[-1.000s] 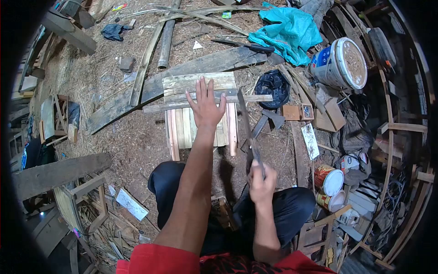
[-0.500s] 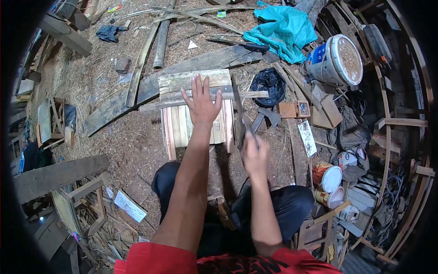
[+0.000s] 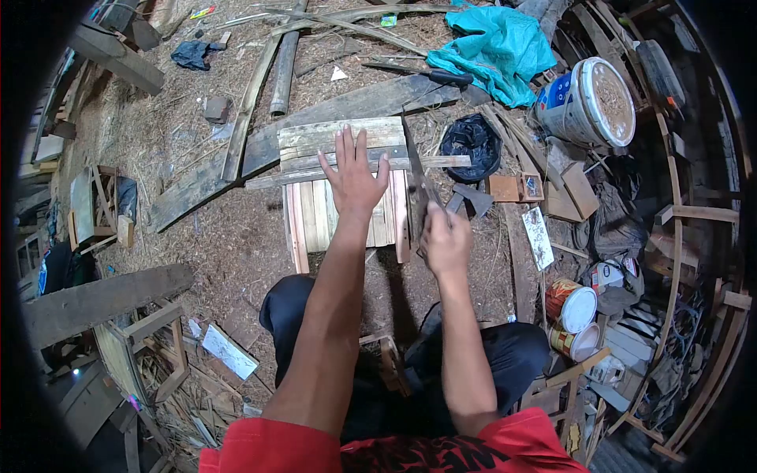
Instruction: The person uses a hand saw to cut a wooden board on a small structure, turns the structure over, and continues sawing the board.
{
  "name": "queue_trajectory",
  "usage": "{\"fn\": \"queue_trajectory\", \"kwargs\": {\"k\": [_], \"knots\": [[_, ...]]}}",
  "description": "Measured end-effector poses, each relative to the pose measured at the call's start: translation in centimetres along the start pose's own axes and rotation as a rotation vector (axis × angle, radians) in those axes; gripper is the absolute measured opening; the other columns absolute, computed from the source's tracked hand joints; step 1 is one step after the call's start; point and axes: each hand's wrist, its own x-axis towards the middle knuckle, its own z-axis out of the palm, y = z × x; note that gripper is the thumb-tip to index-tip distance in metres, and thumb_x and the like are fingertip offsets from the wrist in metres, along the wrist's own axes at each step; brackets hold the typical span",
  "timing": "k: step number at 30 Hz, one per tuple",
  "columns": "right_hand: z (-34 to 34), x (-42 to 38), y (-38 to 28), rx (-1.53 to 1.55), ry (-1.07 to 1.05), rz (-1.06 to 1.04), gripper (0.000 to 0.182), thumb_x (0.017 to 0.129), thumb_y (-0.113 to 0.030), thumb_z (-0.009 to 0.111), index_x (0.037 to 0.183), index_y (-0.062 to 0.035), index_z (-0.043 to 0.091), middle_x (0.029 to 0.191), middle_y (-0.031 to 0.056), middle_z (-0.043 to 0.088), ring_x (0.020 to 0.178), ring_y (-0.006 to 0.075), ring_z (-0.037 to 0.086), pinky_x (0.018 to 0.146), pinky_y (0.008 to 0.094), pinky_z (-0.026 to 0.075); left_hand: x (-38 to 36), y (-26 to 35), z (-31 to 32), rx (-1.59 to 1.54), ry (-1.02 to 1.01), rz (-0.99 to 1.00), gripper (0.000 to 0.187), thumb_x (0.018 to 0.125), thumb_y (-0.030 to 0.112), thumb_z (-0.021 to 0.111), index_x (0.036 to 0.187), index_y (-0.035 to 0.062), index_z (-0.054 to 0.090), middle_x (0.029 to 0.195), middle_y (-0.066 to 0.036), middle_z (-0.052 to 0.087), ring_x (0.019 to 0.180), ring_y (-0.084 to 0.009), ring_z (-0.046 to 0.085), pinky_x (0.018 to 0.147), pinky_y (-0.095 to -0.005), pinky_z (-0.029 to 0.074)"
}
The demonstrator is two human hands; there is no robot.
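A small slatted wooden piece, like a little chair or stool, lies on the ground in front of my knees. My left hand presses flat on its upper boards, fingers spread. A thin wooden strip crosses the piece and sticks out past its right side. My right hand is wrapped round the handle of a handsaw. The dark blade points away from me along the piece's right edge, where it meets the strip. The handle is mostly hidden by my fingers.
A hatchet-like metal head and a black bag-lined container are right of the saw. A long dark plank lies behind the piece. Farther right stand a large white bucket and paint cans. A teal tarp lies at the back.
The saw and my right hand have shifted slightly away from me along the cut line. My left hand stays on the boards. The whole view has moved a little.
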Motion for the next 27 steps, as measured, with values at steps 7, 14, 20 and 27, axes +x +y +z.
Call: {"fn": "queue_trajectory", "kwargs": {"k": [7,14,20,27], "knots": [[-2.1,-5.1,-0.6,0.12,-0.005,0.099,0.041,0.1,-0.029,0.056,0.065,-0.0062,0.051,0.054,-0.0009,0.043,0.047,0.0089,0.041,0.046,0.03,0.031,0.1,0.1,0.2,0.006,0.005,0.009,0.066,0.093,0.044,0.054,0.149,0.0109,0.04,0.159,-0.015,0.031,0.15,-0.0289,0.025,0.119,-0.0613,0.005],[-2.5,-4.1,-2.5,0.018,-0.068,0.053,0.044,0.099,-0.03,0.055,0.069,0.0021,0.055,0.055,0.0066,0.045,0.056,0.0139,0.048,0.055,0.0362,0.036,-0.3,0.2,0.1,0.013,0.002,0.011,0.066,0.093,0.043,0.054,0.149,0.0103,0.041,0.159,-0.014,0.031,0.15,-0.0284,0.024,0.119,-0.0606,0.006],[-1.3,-3.1,0.3,0.013,0.022,-0.079,0.042,0.1,-0.027,0.055,0.063,-0.0077,0.047,0.054,-0.0042,0.041,0.045,0.0069,0.039,0.042,0.0259,0.028,0.1,0.1,0.1,0.012,0.026,0.02,0.065,0.093,0.043,0.055,0.147,0.0105,0.042,0.159,-0.014,0.032,0.149,-0.029,0.026,0.119,-0.061,0.006],[-3.4,-7.4,-4.2,0.092,-0.077,0.095,0.042,0.101,-0.028,0.054,0.065,-0.0068,0.049,0.053,-0.0027,0.042,0.045,0.0072,0.04,0.042,0.0266,0.028,-0.4,-0.1,0.1,0.01,-0.014,-0.007,0.066,0.093,0.045,0.052,0.148,0.0117,0.042,0.162,-0.013,0.027,0.151,-0.0257,0.022,0.119,-0.0619,0.006]]}}
